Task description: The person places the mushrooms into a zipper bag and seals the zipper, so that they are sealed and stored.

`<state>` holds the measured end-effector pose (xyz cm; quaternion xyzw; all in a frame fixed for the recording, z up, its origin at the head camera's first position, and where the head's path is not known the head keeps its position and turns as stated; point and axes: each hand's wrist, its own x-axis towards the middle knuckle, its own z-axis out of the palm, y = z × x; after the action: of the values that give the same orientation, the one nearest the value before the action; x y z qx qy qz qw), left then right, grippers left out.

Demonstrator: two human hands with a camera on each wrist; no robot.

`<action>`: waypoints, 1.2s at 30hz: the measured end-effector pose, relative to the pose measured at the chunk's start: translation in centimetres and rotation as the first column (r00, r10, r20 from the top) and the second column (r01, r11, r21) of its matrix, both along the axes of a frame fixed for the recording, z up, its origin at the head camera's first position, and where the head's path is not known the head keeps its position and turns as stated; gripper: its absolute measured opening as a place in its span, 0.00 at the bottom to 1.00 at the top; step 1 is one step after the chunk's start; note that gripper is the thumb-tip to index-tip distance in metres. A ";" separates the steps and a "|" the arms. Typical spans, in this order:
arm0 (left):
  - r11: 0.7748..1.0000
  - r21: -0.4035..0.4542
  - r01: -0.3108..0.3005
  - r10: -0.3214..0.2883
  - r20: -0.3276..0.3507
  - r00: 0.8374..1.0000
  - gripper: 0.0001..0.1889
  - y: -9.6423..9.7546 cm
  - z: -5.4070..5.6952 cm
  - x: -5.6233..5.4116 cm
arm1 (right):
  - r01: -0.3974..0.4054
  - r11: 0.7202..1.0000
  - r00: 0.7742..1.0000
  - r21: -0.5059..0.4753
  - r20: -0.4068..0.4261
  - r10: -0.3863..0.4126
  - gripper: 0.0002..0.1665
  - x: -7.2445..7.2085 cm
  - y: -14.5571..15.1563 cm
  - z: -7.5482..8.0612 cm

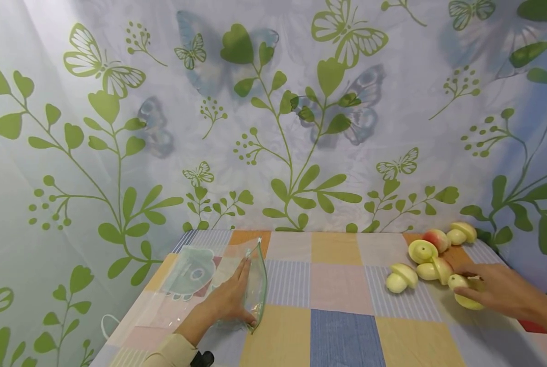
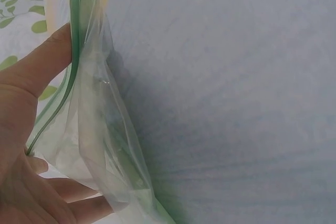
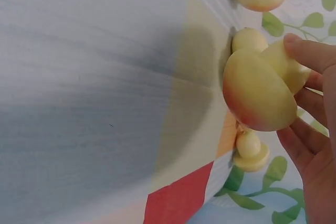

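A clear plastic zip bag [image 1: 193, 278] with a green edge and a pale printed figure lies flat at the left of the table. My left hand [image 1: 229, 298] rests at its mouth, thumb and fingers spread. In the left wrist view the green zip edge [image 2: 76, 30] bows between the thumb and the fingers. My right hand [image 1: 500, 285] pinches a yellow mushroom-shaped piece [image 3: 257, 90] with a red-blushed rounded cap, thumb on one side and fingers on the other. Several similar yellow mushroom-shaped pieces [image 1: 402, 278] lie close beside it.
A patchwork cloth [image 1: 342, 336] covers the table. Behind it hangs a curtain [image 1: 264, 153] printed with leaves and butterflies. The other mushroom-shaped pieces cluster at the back right, one with a reddish cap [image 1: 436, 239]. A white cord loop [image 1: 106, 321] shows at the left edge.
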<state>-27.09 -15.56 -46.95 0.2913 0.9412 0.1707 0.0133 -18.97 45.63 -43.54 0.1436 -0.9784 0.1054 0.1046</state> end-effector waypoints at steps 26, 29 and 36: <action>1.000 -0.011 0.014 -0.014 -0.003 1.000 0.80 0.0 0.2 -0.3 | 0.040 0.989 0.999 -0.141 -0.006 -0.041 0.20 -0.7 -2.1 3.0; 1.000 -0.010 0.016 -0.016 -0.001 1.000 0.80 0.0 0.3 -0.2 | 0.016 0.987 0.999 -0.162 -0.048 -0.024 0.20 -0.8 -2.3 3.1; 1.000 -0.002 0.019 -0.019 0.018 1.000 0.79 0.1 0.7 0.0 | -0.020 0.972 0.999 -0.232 -0.048 0.009 0.22 -1.0 -2.5 3.2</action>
<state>-27.10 -15.42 -46.22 0.2989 0.9383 0.1721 0.0236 -20.00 43.09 -40.30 0.1400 -0.9555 0.2167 0.1427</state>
